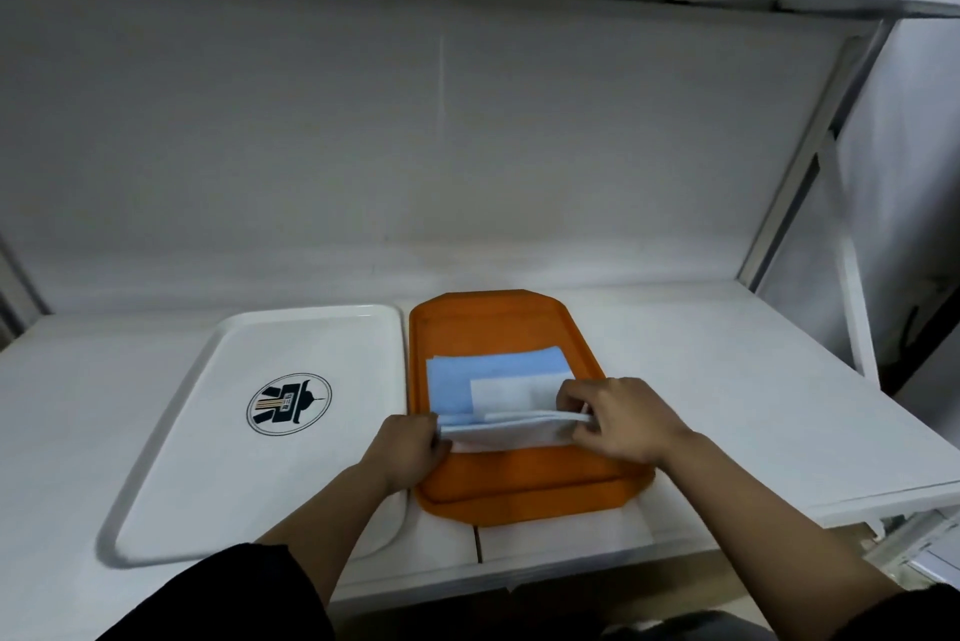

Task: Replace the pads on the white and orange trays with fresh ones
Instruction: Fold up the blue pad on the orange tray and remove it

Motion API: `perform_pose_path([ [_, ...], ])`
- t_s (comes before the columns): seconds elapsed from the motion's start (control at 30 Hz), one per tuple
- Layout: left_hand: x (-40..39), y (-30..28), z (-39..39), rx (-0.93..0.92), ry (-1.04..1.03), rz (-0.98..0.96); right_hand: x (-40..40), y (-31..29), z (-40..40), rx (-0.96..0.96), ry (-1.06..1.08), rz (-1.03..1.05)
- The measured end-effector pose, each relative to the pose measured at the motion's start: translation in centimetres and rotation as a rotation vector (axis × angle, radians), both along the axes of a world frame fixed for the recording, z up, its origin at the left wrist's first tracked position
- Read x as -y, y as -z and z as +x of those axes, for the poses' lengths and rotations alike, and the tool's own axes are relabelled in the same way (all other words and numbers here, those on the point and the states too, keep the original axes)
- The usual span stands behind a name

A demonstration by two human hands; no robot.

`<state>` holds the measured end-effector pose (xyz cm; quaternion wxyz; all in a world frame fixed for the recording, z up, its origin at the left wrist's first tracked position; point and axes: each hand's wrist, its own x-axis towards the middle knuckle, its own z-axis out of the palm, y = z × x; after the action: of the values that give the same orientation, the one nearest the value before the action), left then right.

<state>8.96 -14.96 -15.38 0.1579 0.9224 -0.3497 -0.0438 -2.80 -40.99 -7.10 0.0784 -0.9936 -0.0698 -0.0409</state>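
Here, two trays lie side by side on the white counter (727, 380). The white tray (218, 432), on the left, carries a round dark logo (289, 403) and has no pad on it. The orange tray (524, 479), just to its right and nearly touching it, holds a folded blue pad (452, 383) with a white panel showing on top, lying in the middle of the tray.

Both hands work at the pad's near edge. The left hand (402, 451) has its fingers curled round the left end of the folded edge, pinching it. The right hand (618, 419) grips the right end, its fingers (571, 399) bent over the white layer. Between the hands the near edge is lifted slightly off the tray floor, while the far part of the pad lies flat. Dark sleeves show at the near edge of the view.
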Motion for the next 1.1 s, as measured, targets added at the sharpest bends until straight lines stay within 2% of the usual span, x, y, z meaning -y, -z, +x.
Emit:
perform_pose_path([
  [0.1,0.1,-0.1,0.3,-0.055,-0.088,0.055,1.3,-0.5,0.7,-0.050,0.142,0.130],
  [0.23,0.6,-0.6,0.7,-0.056,-0.176,0.078,3.1,0.9,2.4,0.005,0.329,0.649],
  [0.33,1.0,-0.8,0.8,-0.056,-0.239,0.074,3.2,2.4,3.3,-0.088,0.393,0.978],
  [0.5,1.8,-0.9,0.5,-0.070,-0.330,0.027,2.4,5.4,3.8,-0.205,0.409,1.149],
  [0.57,2.0,-0.9,0.4,-0.069,-0.377,0.011,2.3,6.7,4.3,-0.183,0.441,1.106],
  [0.67,2.2,-0.9,0.5,-0.058,-0.422,0.018,2.4,8.0,4.9,-0.073,0.554,0.884],
  [0.9,3.4,-1.0,-0.1,0.043,-0.473,0.067,1.0,9.2,5.6,0.083,0.602,0.424],
  [1.1,3.5,0.2,-0.1,0.121,-0.459,0.179,0.6,10.1,5.8,0.086,0.645,0.327],
])
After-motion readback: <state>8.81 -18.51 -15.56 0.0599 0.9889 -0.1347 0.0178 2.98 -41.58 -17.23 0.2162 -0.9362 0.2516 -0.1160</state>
